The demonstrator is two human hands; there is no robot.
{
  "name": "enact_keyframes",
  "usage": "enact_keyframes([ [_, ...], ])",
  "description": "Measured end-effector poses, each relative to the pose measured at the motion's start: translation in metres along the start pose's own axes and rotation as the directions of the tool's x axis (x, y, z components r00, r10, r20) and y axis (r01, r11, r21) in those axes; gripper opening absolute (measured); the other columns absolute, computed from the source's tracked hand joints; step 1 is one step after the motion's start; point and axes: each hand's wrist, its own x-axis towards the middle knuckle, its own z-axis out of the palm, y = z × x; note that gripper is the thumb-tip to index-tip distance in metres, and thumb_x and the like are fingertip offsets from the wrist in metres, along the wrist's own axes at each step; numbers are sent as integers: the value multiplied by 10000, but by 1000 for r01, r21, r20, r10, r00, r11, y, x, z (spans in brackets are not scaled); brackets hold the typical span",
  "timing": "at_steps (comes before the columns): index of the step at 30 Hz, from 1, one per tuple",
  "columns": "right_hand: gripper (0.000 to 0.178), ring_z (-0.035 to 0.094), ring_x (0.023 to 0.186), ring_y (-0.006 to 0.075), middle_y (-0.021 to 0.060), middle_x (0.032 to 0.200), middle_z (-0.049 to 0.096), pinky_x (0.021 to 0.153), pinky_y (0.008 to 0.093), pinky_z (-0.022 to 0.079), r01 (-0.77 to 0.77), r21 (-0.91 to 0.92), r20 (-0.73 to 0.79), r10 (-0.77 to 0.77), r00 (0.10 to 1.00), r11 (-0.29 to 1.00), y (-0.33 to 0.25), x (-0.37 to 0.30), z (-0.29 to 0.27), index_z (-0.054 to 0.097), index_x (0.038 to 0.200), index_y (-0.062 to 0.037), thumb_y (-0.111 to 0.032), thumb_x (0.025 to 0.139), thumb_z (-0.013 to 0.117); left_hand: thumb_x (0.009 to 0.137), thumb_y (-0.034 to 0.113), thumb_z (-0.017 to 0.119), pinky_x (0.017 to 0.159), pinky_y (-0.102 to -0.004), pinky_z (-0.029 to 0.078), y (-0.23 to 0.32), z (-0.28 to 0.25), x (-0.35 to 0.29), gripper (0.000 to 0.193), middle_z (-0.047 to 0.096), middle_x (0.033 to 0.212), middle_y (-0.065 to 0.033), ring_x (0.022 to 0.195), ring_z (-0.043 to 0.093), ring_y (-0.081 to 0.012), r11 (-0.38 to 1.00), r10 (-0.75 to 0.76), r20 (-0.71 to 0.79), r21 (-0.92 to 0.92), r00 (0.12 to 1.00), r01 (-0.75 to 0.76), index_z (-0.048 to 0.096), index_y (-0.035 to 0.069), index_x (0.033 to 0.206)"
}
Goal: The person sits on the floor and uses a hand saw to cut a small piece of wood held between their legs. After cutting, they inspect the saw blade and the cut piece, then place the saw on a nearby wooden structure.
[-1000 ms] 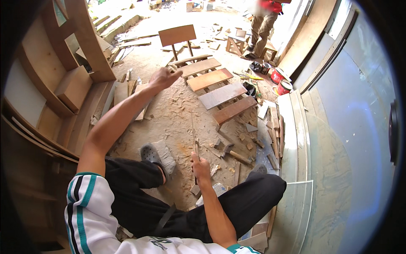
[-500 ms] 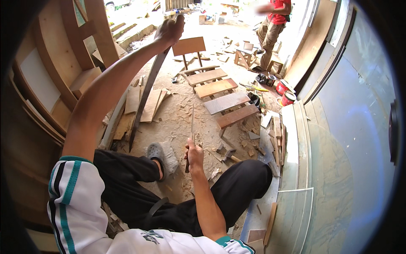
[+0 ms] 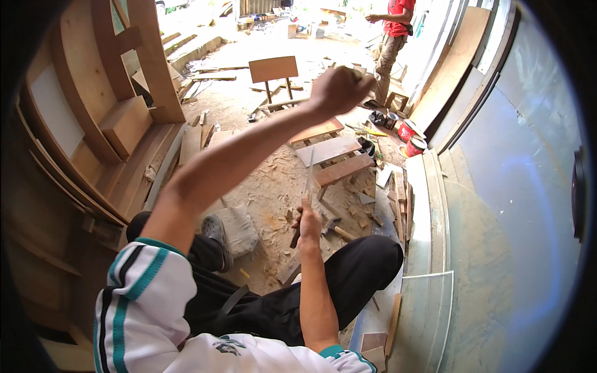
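My left hand [image 3: 339, 93] is a closed fist, raised and reached across in front of me, over the far end of a low slatted wooden piece [image 3: 344, 169]. The long tapered blade in it, which looks like a handsaw, is almost wholly hidden behind my forearm. Lower down, between my knees, my right hand [image 3: 309, 225] grips a thin pointed metal tool like a file [image 3: 309, 171] by its brown handle, tip upward. A hammer [image 3: 342, 233] lies on the floor just right of that hand. My left foot, in a grey clog [image 3: 216, 236], rests beside a pale crumpled sack [image 3: 241, 231].
Wood shavings and offcuts litter the floor. Wooden cabinet frames [image 3: 134, 127] stand at left; a glossy blue-grey panel [image 3: 497, 217] leans at right. Red paint cans [image 3: 413, 146] stand near it. A person in a red shirt [image 3: 397, 25] stands farther off.
My left arm has swung right and nearer, and the long blade has gone from sight behind it. My right hand has shifted slightly right with the thin tool. The view has moved a little.
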Motion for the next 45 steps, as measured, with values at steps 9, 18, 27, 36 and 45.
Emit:
enact_keyframes([
  [9, 410, 463, 468, 122, 8, 596, 486, 436, 268, 385, -31, 54, -112, 36, 993, 998, 3, 3, -30, 584, 835, -17, -415, 896, 658, 773, 515, 724, 504, -382, 492, 55, 33, -86, 492, 575, 499, -80, 462, 605, -260, 974, 133, 2, -185, 991, -130, 635, 47, 648],
  [18, 408, 469, 475, 124, 7, 613, 493, 450, 282, 392, -79, 12, -82, 80, 993, 997, 8, -5, -35, 574, 844, -44, -441, 889, 658, 834, 441, 750, 413, -320, 437, 59, -9, -75, 369, 564, 551, -42, 411, 542, -168, 944, 251, -293, -135, 923, -300, 707, 117, 663],
  [27, 382, 456, 476, 104, -26, 597, 481, 455, 282, 378, -93, -94, -58, 88, 994, 991, 3, -21, -43, 555, 828, -93, -458, 893, 648, 984, 399, 562, 418, -297, 377, -7, -137, -65, 512, 478, 472, -16, 418, 471, -114, 803, -194, -516, -572, 834, -167, 535, 78, 587],
  [36, 415, 455, 472, 104, -8, 620, 499, 449, 265, 384, -10, -193, -96, -9, 995, 981, 2, -29, -51, 567, 798, -72, -468, 903, 632, 865, 444, 448, 483, -350, 379, -66, -224, -87, 400, 472, 520, -47, 463, 452, -195, 454, -595, -407, -882, 693, -128, 498, 89, 687],
  [45, 457, 473, 481, 107, 0, 615, 500, 453, 269, 398, -15, -317, -149, -34, 988, 948, 13, -28, -64, 590, 853, -29, -482, 908, 626, 846, 419, 450, 607, -360, 390, -191, -276, -146, 312, 475, 626, -23, 554, 432, -189, 373, -787, -363, -924, 498, -83, 458, 116, 773],
])
